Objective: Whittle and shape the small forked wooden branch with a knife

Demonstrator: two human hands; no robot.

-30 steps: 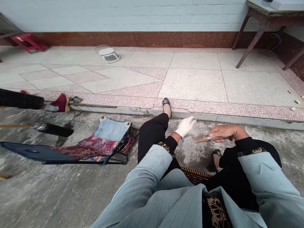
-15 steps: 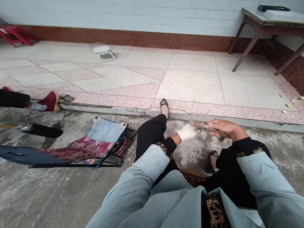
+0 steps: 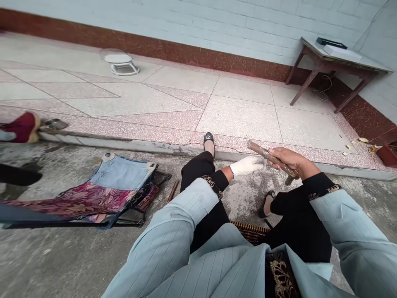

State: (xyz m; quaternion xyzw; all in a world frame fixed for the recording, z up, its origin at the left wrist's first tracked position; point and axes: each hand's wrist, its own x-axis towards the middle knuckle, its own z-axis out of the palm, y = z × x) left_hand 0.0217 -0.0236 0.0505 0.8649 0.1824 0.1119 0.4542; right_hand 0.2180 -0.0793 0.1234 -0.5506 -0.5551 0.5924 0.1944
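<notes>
My right hand [image 3: 287, 159] is wrapped around a speckled brown stick [image 3: 256, 147], held slantwise above the ground between my knees. Near the middle of the stick, just beyond my fingers, sits a narrow band of greyish wire [image 3: 265, 154]. A short stub [image 3: 290, 179] of similar brown shows below the stick's lower end, under my hand. My left hand [image 3: 246, 166], in a white knitted glove, is beside the wire band with its fingers pressed together. Something thin and blurred is at its fingertips, too indistinct to name.
On the left stands a folding chair [image 3: 111, 171] with denim and floral cloth. A brown rod [image 3: 173, 191] lies beside my leg. Ahead run a raised tiled step [image 3: 242, 120], a small white stool [image 3: 120, 64] and a wooden table [image 3: 313, 62]. Another person's red shoe [image 3: 26, 126] is at far left.
My view has swung to the right, so the chair and red shoe sit further left. The stick is less blurred, and my left hand is now slightly below the wire band.
</notes>
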